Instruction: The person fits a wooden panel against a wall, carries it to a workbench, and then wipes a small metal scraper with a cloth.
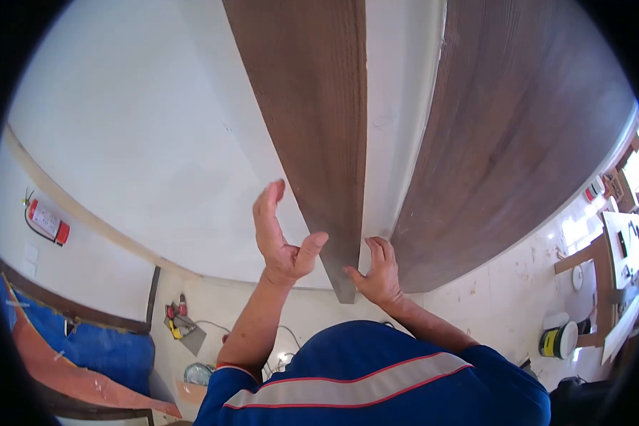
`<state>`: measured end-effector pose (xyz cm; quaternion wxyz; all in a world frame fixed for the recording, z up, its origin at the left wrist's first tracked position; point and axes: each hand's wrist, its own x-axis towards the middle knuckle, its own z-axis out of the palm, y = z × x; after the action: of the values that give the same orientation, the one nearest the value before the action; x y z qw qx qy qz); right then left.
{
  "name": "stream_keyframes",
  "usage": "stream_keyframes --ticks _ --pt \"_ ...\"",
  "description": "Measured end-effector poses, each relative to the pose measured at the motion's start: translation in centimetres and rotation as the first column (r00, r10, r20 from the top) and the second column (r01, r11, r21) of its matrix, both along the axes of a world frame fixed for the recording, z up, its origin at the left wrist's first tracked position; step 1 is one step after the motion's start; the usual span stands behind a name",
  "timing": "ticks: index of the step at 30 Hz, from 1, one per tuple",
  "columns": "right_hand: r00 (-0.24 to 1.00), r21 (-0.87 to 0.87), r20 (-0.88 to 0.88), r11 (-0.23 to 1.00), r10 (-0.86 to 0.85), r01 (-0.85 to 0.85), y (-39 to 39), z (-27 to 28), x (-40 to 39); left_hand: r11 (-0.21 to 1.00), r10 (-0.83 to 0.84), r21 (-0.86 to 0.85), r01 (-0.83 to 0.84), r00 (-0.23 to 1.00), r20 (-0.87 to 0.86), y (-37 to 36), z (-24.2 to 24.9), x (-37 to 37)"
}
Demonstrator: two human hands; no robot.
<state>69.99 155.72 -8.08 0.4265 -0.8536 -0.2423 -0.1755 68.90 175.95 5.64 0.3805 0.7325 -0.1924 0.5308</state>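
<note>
A long brown wood-grain board (pixel 312 106) stands upright against the white wall (pixel 156 142), narrowing toward its lower end near the floor. My left hand (pixel 284 238) is raised beside the board's left edge, fingers up and thumb spread apart, with nothing in it. On the other side, my right hand (pixel 380 277) is low by the right edge. Its thumb overlaps the board's edge in this view, while its bent fingers lie over the pale strip of wall (pixel 390 121). To the right of that strip stands a wide brown wood-grain panel (pixel 497 135).
A fire extinguisher (pixel 47 220) hangs at the left. Power tools (pixel 179 321) lie on the floor below it, near blue sheeting (pixel 121 355). At the right are a bucket (pixel 559 341) and a workbench (pixel 603 266) with items on top.
</note>
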Motion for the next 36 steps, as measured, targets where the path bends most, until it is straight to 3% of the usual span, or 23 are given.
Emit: stream_keyframes --ticks 5,8,11,13,15,17,20,23,25,27,30,32,33,36 --pt "0.928 0.136 0.341 0.985 -0.146 0.105 2.8 6.3 -1.3 0.991 -0.127 0.062 0.121 0.987 0.097 1.6 3.4 2.4" --pt "0.785 0.191 0.569 0.968 -0.244 0.163 4.2 10.2 -0.4 0.987 -0.152 0.074 0.141 0.973 0.173 1.1 5.6 2.3" --pt "0.658 0.265 0.683 0.947 -0.317 0.182 5.8 14.0 0.9 0.983 -0.165 0.121 0.135 0.944 0.286 1.4 9.7 3.1" --pt "0.592 0.289 0.733 0.941 -0.335 0.174 6.2 17.0 1.7 0.973 -0.213 0.174 0.154 0.893 0.397 2.5 13.3 3.7" --pt "0.562 0.227 0.760 0.943 -0.327 0.243 6.4 19.4 1.9 0.970 -0.229 0.034 0.242 0.851 0.473 4.1 18.5 4.2" --pt "0.575 0.199 0.750 0.940 -0.327 0.276 6.5 21.0 2.4 0.941 -0.253 -0.061 0.333 0.812 0.526 5.5 23.3 4.2" --pt "0.608 0.166 0.718 0.931 -0.340 0.326 7.2 22.2 2.9 0.920 -0.292 -0.036 0.389 0.746 0.598 6.1 29.6 5.3" --pt "0.623 0.155 0.715 0.940 -0.318 0.302 6.7 22.7 3.0 0.909 -0.404 0.099 0.406 0.794 0.454 2.1 33.2 5.4" --pt "0.631 0.161 0.718 0.951 -0.295 0.262 6.7 22.9 3.1 0.827 -0.560 0.181 0.532 0.809 0.179 -1.4 33.8 6.1" --pt "0.633 0.189 0.721 0.959 -0.282 0.213 6.6 23.2 3.0 0.851 -0.513 0.248 0.462 0.834 0.206 -1.1 34.0 6.4" --pt "0.334 0.304 0.815 0.840 -0.473 0.449 5.3 26.1 0.6 0.863 -0.502 0.225 0.451 0.814 0.293 -1.2 35.5 5.3" --pt "0.355 0.313 0.806 0.850 -0.473 0.423 5.2 26.3 0.4 0.909 -0.415 0.139 0.394 0.816 0.401 -0.4 36.5 5.2" --pt "0.366 0.316 0.803 0.856 -0.471 0.409 5.2 26.2 0.3 0.895 -0.446 0.155 0.418 0.828 0.341 -1.4 36.4 5.9" --pt "0.613 0.162 0.751 0.969 -0.244 0.187 5.5 23.5 3.5 0.892 -0.413 0.295 0.342 0.882 0.228 -2.6 36.4 6.5"
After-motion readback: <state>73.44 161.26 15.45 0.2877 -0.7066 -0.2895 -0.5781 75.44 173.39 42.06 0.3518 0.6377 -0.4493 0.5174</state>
